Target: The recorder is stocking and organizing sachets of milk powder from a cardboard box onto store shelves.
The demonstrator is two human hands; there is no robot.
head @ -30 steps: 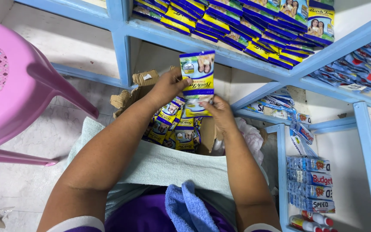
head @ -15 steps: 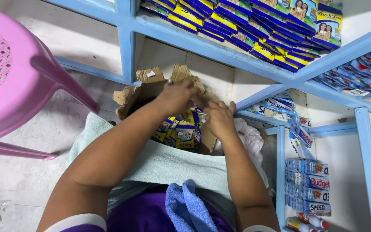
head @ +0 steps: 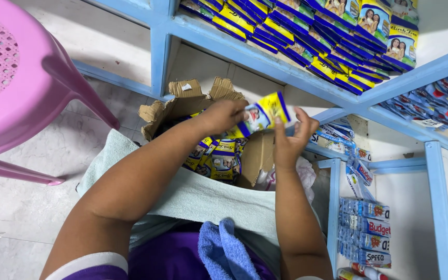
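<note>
My left hand [head: 223, 115] grips a small blue-and-yellow packet [head: 263, 114] and holds it up above an open cardboard box [head: 182, 106]. More packets of the same kind [head: 219, 161] lie inside the box. My right hand [head: 292, 139] is just right of the held packet, fingers spread, its fingertips close to the packet's edge. A pale green cloth [head: 203, 199] lies over my lap in front of the box.
A light blue shelf frame [head: 265, 59] runs above the box, with several matching packets [head: 307, 36] lined up on it. Sachet strips [head: 365, 228] hang at the lower right. A pink plastic stool [head: 22, 88] stands left. A blue towel [head: 226, 251] lies on my lap.
A second ago both hands held a packet up. Half a second ago they were down in the box. Now the left hand has lifted a packet out and the right hand has opened.
</note>
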